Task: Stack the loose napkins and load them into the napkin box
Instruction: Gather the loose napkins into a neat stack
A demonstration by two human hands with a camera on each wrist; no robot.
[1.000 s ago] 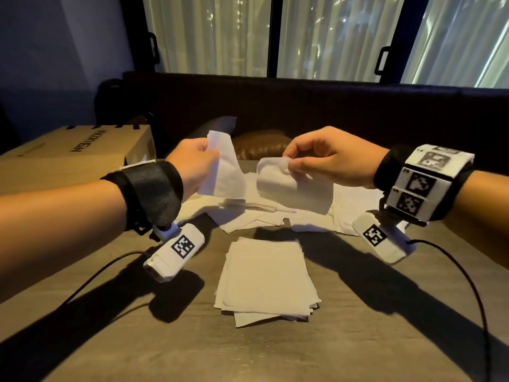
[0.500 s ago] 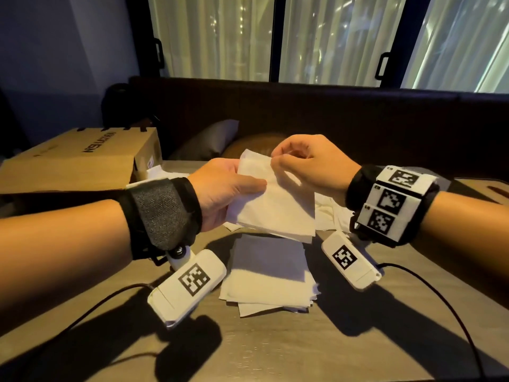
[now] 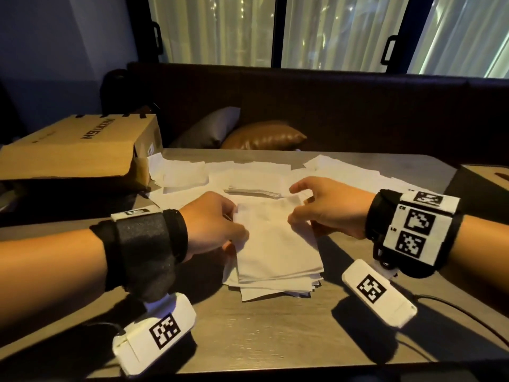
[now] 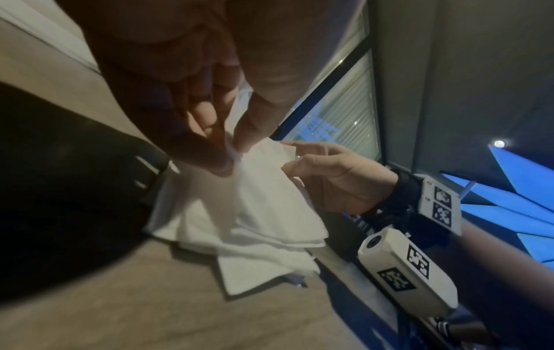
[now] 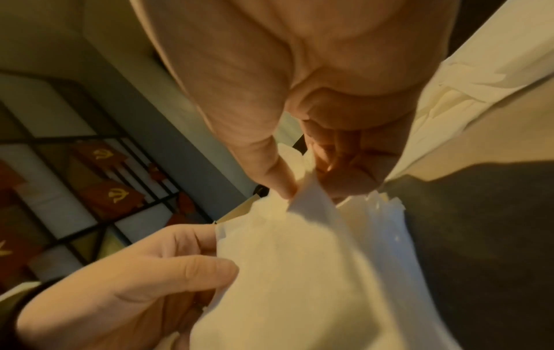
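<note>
A stack of white napkins (image 3: 278,268) lies on the wooden table (image 3: 275,332) between my hands. The top napkin (image 3: 272,232) rests over the stack. My left hand (image 3: 237,224) pinches its far left corner, and my right hand (image 3: 296,206) pinches its far right corner. In the left wrist view the left hand (image 4: 235,154) nips the napkin (image 4: 263,189) between thumb and fingers. The right wrist view shows the right hand (image 5: 302,182) pinching the napkin (image 5: 299,260) the same way. Loose napkins (image 3: 192,175) lie spread behind the stack.
A brown cardboard box (image 3: 77,144) lies at the table's far left, beside the loose napkins. A tan object (image 3: 493,175) shows at the right edge. Two cushions (image 3: 248,133) sit on the bench behind the table. Cables trail from both wrist cameras.
Both hands brought the napkin down from in front of me onto the stack, and they have moved apart to its two far corners.
</note>
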